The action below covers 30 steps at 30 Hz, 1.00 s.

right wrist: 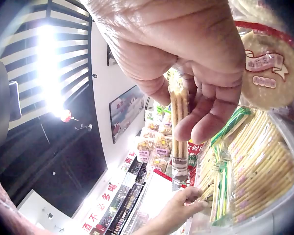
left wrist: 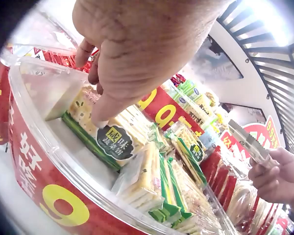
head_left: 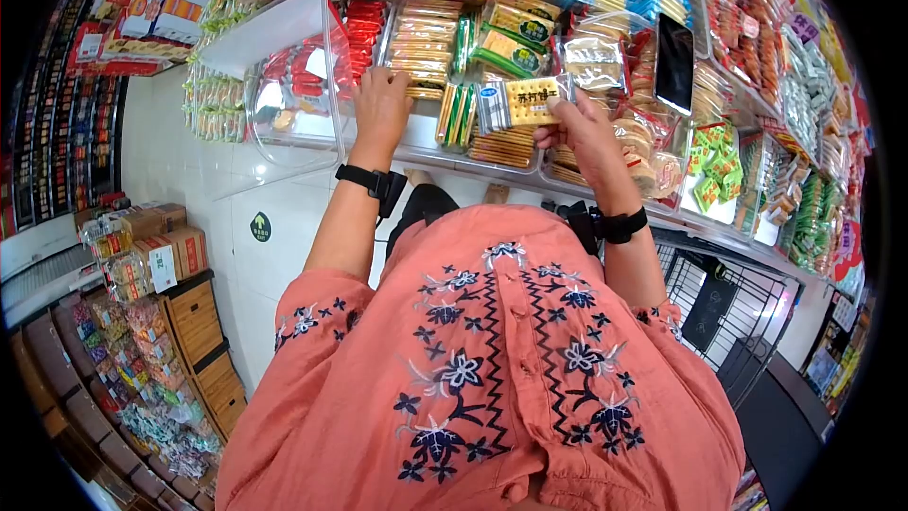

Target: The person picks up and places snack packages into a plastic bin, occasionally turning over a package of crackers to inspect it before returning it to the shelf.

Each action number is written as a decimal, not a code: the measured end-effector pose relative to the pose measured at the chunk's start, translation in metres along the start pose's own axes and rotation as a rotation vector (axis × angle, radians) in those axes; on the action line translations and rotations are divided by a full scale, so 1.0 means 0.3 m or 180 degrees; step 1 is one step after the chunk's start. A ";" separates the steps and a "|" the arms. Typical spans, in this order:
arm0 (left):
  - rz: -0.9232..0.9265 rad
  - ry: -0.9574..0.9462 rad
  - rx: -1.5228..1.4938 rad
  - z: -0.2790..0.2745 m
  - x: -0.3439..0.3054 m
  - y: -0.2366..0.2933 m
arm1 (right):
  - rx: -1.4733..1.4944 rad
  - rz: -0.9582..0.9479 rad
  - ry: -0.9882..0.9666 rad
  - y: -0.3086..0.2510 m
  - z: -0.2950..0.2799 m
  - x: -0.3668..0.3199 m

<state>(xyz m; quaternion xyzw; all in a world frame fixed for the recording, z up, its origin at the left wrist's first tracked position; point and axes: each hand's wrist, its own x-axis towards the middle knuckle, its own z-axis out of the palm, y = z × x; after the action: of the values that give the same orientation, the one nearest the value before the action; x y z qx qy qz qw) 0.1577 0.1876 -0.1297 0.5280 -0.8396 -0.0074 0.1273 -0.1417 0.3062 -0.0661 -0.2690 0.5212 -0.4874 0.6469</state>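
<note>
My right hand (head_left: 588, 137) pinches a clear-wrapped pack of soda crackers (head_left: 532, 102) by its right end, above the bins. The right wrist view shows this pack (right wrist: 179, 129) edge-on, with the thumb on one side and fingers curled on the other. My left hand (head_left: 382, 112) reaches over the front of a clear bin and grips a green-edged cracker pack (left wrist: 118, 139) with a black label. In the left wrist view the left hand (left wrist: 132, 63) has one digit tip against that pack; its other fingers are partly hidden. More cracker packs (head_left: 456, 115) stand between the hands.
A clear hinged lid (head_left: 333, 66) stands raised left of my left hand. A black phone (head_left: 674, 64) lies over the bins on the right, near round wrapped biscuits (head_left: 636, 140). Below right is a black wire cart (head_left: 728, 293). Cartons (head_left: 170, 255) stand at the left.
</note>
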 end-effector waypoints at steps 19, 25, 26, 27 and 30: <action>-0.1208 -0.0064 -0.3477 -0.143 0.031 0.101 | 0.0151 0.0152 -0.0157 0.010 -0.003 0.025; -0.1430 -0.0546 -0.4140 -0.193 0.052 0.146 | 0.0307 0.0284 -0.0327 0.024 0.001 0.027; -0.1464 -0.0630 -0.4239 -0.189 0.053 0.147 | 0.0307 0.0280 -0.0327 0.025 0.001 0.025; -0.1495 -0.0714 -0.4337 -0.181 0.055 0.145 | 0.0314 0.0277 -0.0328 0.026 0.002 0.023; -0.1462 -0.0777 -0.4554 -0.177 0.059 0.165 | 0.0351 0.0282 -0.0362 0.025 0.002 0.018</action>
<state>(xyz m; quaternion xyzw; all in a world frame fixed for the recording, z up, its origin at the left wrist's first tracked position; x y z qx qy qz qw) 0.1184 0.2002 -0.0674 0.4736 -0.5073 -0.6346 0.3401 -0.1385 0.3039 -0.0747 -0.2369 0.4673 -0.4703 0.7102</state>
